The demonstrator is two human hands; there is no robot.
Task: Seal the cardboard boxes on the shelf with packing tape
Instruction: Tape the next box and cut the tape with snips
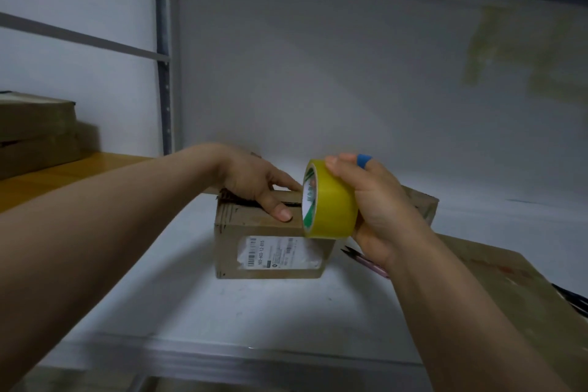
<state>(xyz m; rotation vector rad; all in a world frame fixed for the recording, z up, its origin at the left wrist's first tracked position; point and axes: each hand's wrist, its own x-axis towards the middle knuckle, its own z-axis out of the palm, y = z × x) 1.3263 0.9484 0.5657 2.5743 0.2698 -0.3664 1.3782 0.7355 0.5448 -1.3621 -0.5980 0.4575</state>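
Tape roll (331,200), gripped in right hand (378,200): at box (270,251) top, just right of left hand (254,184), which presses flat.

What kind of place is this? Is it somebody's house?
Probably a storeroom or warehouse, not a home. There is a long shelf, stacked boxes at the left, a box with a shipping label, and a right hand holding tape.

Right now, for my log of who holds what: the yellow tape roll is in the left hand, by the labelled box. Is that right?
No. The right hand grips the yellow tape roll, by the labelled box; the left hand rests on that box. The head view shows it.
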